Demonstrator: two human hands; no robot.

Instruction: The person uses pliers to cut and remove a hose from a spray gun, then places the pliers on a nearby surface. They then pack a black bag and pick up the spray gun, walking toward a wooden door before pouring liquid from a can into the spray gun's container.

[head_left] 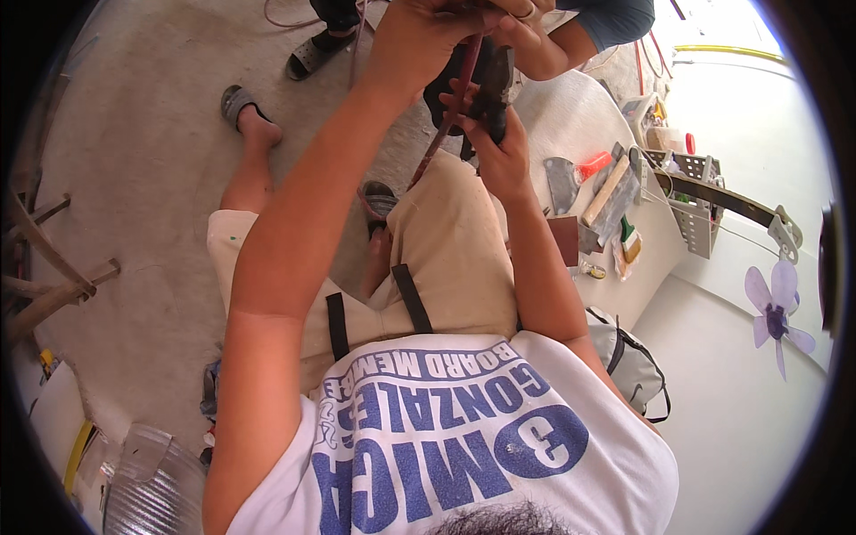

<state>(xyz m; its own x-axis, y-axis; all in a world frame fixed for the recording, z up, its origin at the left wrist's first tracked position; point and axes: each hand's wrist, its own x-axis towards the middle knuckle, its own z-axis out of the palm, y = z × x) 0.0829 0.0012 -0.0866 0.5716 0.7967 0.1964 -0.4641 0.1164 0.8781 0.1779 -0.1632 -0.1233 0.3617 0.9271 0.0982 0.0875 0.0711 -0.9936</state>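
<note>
- Reddish-brown hose (pixel 465 69) slants toward my knee (pixel 450 196); my left hand (pixel 423 40) grips its top, best kept steady.
- My right hand (pixel 506 156) clasps dark pliers (pixel 495 94), better held square.

A pale work surface (pixel 644 265) on the person's right carries a cluster of hand tools: a broad putty knife (pixel 561 184) with a red handle, a flat trowel (pixel 619 193) with a wooden handle, and, nearer, a green-and-tan brush (pixel 630 242) (clear plastic seems to surround it). The dusty grey floor (pixel 143 169) bears sandalled feet (pixel 239 103) and a thin hose (pixel 287 21).
</note>
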